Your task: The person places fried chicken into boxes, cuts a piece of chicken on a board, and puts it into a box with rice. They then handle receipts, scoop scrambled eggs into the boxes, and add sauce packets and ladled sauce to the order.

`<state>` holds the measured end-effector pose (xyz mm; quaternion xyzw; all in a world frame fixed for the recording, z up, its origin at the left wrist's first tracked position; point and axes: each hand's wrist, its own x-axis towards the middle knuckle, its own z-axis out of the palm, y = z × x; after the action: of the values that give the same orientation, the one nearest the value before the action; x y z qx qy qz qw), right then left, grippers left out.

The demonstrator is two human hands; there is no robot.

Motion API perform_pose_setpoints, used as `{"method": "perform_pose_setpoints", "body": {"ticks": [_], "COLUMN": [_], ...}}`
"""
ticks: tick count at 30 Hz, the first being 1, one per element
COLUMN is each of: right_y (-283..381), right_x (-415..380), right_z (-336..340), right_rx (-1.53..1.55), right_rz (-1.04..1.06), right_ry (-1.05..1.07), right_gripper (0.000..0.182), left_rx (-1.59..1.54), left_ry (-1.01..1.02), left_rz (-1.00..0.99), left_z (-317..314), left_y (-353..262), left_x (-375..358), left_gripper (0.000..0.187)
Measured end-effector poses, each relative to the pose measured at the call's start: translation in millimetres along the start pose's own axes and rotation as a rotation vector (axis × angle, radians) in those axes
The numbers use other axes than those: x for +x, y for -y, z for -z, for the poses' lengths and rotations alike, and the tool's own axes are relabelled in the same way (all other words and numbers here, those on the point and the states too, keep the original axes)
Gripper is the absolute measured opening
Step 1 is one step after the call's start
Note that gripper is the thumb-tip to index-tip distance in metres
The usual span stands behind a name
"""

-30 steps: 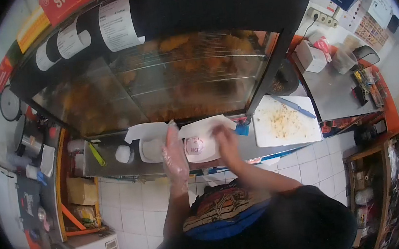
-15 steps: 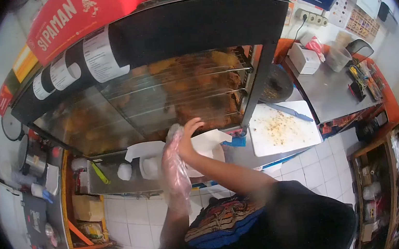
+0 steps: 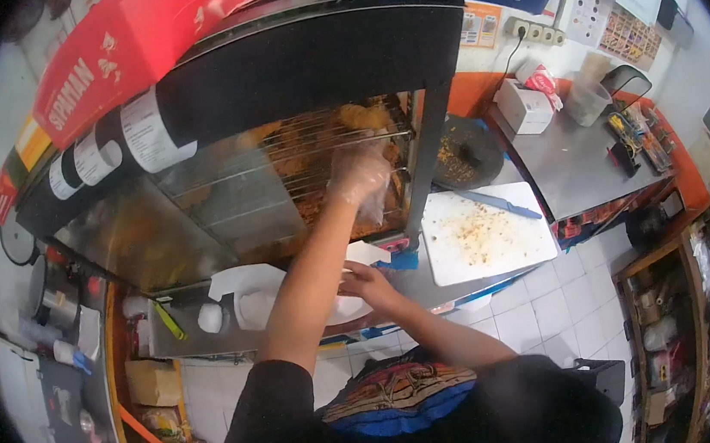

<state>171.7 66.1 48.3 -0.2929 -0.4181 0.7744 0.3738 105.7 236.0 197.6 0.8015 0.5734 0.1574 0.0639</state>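
My left hand [image 3: 359, 178], in a loose clear plastic glove, reaches through the opening of the glass-fronted food cabinet [image 3: 438, 109]. It is in front of the wire racks [image 3: 299, 141], below a piece of golden fried food [image 3: 366, 116]. Its fingers are blurred under the plastic, so any hold is hidden. Lower down, my bare right hand [image 3: 368, 284] has its fingers curled at the edge of an open white paper box [image 3: 343, 311]. A second open paper box [image 3: 244, 278] with white contents stands to the left, partly behind my left forearm.
Right of the cabinet lie a white cutting board [image 3: 483, 247] with crumbs and a blue knife [image 3: 500, 204]. Behind it sits a dark round pan [image 3: 465, 154]. Green tongs [image 3: 169, 320] and a small white item [image 3: 209, 318] are at the counter's left.
My gloved left hand has moved up from the counter into the cabinet. My right hand has left the glove and come down to the paper box. The view has shifted slightly.
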Motion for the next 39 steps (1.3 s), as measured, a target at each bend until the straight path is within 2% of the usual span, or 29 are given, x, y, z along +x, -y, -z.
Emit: {"method": "perform_pose_setpoints", "body": {"ticks": [3,6,7,10,13,16,18,20,22,25,28,31,34,38,39], "right_y": [12,16,20,20,18,13,11,9,6,0,-1,7,1,-12,-8], "right_x": [-32,-67,-76,-95,-108,-112,-112,-114,-115,-116,-117,-118,-116,-113,-113], "right_z": [41,72,82,108,119,128,131,128,128,127,121,111,113,119,113], "right_rx": [-0.022,-0.008,-0.012,-0.048,-0.022,0.004,0.012,0.011,0.000,0.002,0.028,0.027,0.025,0.038,0.025], "right_rz": [-0.017,-0.010,0.003,-0.064,-0.031,-0.038,-0.040,-0.031,-0.036,-0.040,-0.037,-0.055,-0.035,-0.049,-0.063], "right_ry": [-0.069,-0.201,-0.242,-0.367,-0.461,-0.516,-0.532,-0.538,-0.544,-0.549,-0.552,-0.563,-0.539,-0.528,-0.536], "right_gripper": [0.041,0.040,0.040,0.036,0.033,0.033,0.033,0.034,0.034,0.034,0.035,0.034,0.033,0.031,0.031], "left_rx": [-0.035,0.091,-0.031,-0.091,-0.481,-0.643,-0.762,-0.878,-0.996,-1.111,-1.371,-2.386,-2.753,-2.646,-2.638], "left_ry": [0.486,0.502,0.393,0.384,0.325,0.079,0.023,0.002,0.013,-0.019,-0.139,0.290,0.317,0.010,-0.016], "left_rz": [0.135,0.001,0.090,0.066,0.009,-0.014,0.177,0.168,-0.047,-0.192,-0.357,-0.148,-0.023,0.192,0.218], "left_z": [30,5,11,2,-10,-3,32,42,29,14,8,19,13,-3,-6], "left_y": [-13,9,1,19,43,46,12,2,18,30,32,11,-3,0,2], "left_x": [23,53,42,44,40,16,-12,-27,-33,-42,-65,-110,-142,-172,-178], "left_gripper": [0.053,0.052,0.045,0.038,0.034,0.041,0.050,0.062,0.074,0.074,0.071,0.064,0.063,0.063,0.064]}}
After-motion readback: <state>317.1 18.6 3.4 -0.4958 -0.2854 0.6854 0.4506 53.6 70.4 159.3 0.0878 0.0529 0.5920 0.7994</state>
